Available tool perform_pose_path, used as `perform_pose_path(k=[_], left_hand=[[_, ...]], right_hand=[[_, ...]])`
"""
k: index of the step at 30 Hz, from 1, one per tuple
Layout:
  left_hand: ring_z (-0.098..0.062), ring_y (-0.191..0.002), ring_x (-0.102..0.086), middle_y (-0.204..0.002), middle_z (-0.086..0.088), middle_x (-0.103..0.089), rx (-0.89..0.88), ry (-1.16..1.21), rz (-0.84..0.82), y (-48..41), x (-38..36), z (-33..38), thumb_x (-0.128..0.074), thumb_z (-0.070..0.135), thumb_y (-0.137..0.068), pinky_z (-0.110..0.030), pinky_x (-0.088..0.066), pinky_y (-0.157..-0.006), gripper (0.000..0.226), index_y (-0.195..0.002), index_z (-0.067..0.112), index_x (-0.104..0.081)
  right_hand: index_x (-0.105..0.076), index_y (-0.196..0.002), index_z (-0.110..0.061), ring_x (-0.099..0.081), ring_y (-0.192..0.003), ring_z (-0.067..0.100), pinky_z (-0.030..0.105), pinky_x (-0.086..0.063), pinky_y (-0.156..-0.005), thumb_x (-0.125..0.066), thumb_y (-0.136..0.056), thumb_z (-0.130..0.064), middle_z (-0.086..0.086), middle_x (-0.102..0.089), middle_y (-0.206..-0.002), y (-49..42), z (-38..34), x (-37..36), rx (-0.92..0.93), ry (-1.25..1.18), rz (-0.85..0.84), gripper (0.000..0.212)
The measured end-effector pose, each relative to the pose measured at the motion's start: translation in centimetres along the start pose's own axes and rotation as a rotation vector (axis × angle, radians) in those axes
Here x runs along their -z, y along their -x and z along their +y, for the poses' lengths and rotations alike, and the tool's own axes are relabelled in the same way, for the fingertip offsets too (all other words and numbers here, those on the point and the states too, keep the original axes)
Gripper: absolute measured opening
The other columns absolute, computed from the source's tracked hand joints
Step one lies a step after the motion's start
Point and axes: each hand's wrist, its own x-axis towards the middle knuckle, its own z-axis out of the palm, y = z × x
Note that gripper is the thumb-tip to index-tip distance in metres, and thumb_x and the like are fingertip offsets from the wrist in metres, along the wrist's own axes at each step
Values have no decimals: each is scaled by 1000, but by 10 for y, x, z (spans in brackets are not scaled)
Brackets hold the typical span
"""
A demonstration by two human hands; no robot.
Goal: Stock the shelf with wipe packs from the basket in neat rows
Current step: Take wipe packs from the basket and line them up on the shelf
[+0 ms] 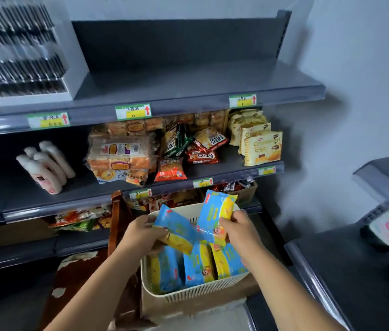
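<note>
A cream slatted basket (196, 293) sits low in front of me on a cardboard box. Several blue and yellow wipe packs (198, 268) stand upright inside it. My left hand (144, 235) grips one wipe pack (176, 229), tilted, just above the basket. My right hand (237, 231) grips another wipe pack (216, 213), held upright above the basket's far rim. The top grey shelf (188, 84) stretches wide and bare to the right of a white display box.
A white display box (21, 51) fills the top shelf's left end. The middle shelf (212, 170) holds bread bags, snack packets and croissant packs. A wooden chair (119, 225) stands left of the basket. A dark counter (355, 271) lies at right.
</note>
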Motion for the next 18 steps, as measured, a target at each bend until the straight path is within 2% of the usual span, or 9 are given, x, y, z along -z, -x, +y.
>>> perform_pose_path(k=[1,3,5,7,10,13,15,17,18], left_hand=[[-34,-79,-76,-95,-21,-73,-13,32,-35,7,1,8,-73,-6,-85,-55,-62,-80,25,-104,9,-65],[-39,-83,-76,-96,-24,-75,-45,99,-95,24,1,24,-71,-7,-86,-57,-62,-78,26,-110,2,-66],[-38,-79,-76,-91,-22,-77,-95,150,-144,42,-2,39,-68,-9,-87,-50,-64,-71,23,-107,1,-67],[-34,-75,-75,-89,-21,-76,-132,199,-213,60,-9,54,-66,-10,-87,-39,-63,-60,22,-107,-1,-66],[-33,-74,-71,-91,-22,-74,-157,255,-307,81,-24,77,-62,-10,-88,-36,-62,-58,26,-113,-5,-61],[-32,-78,-71,-97,-25,-70,-192,311,-360,103,-47,98,-62,-8,-88,-34,-63,-61,28,-116,-4,-58],[-35,-88,-72,-106,-29,-71,-246,306,-435,122,-65,108,-61,-7,-87,-38,-65,-73,27,-114,-4,-59],[-38,-97,-71,-114,-28,-71,-281,300,-510,144,-85,115,-60,-8,-86,-42,-62,-81,29,-115,-5,-59],[-37,-98,-71,-115,-27,-71,-294,298,-538,157,-95,117,-60,-9,-87,-41,-63,-79,31,-117,-5,-58]], right_hand=[[-68,-92,-19,-74,-85,26,50,-62,-80,-72,-80,-37,5,-74,-92,4,-5,9,25,-44,-11,21],[-72,-92,-21,-76,-89,26,57,-61,-83,-77,-74,-36,3,-78,-95,15,-21,30,57,-141,-28,23],[-72,-97,-16,-77,-91,26,52,-63,-80,-77,-85,-15,8,-78,-101,32,-42,53,96,-257,-28,12],[-67,-106,-14,-78,-88,25,44,-64,-69,-72,-89,2,10,-79,-101,50,-62,78,148,-348,-2,24],[-61,-117,-26,-78,-86,27,39,-62,-62,-72,-86,9,6,-79,-96,86,-91,114,280,-429,15,48],[-58,-120,-31,-78,-84,29,40,-62,-61,-72,-85,10,9,-78,-97,124,-109,147,393,-454,82,56],[-56,-117,-34,-78,-79,29,38,-60,-57,-71,-85,11,11,-77,-98,149,-113,171,444,-466,159,56],[-53,-115,-29,-77,-70,27,36,-58,-52,-67,-88,10,12,-76,-94,177,-114,197,483,-485,231,49],[-52,-113,-26,-76,-67,28,37,-58,-50,-65,-91,8,13,-75,-91,192,-113,210,500,-498,266,43]])
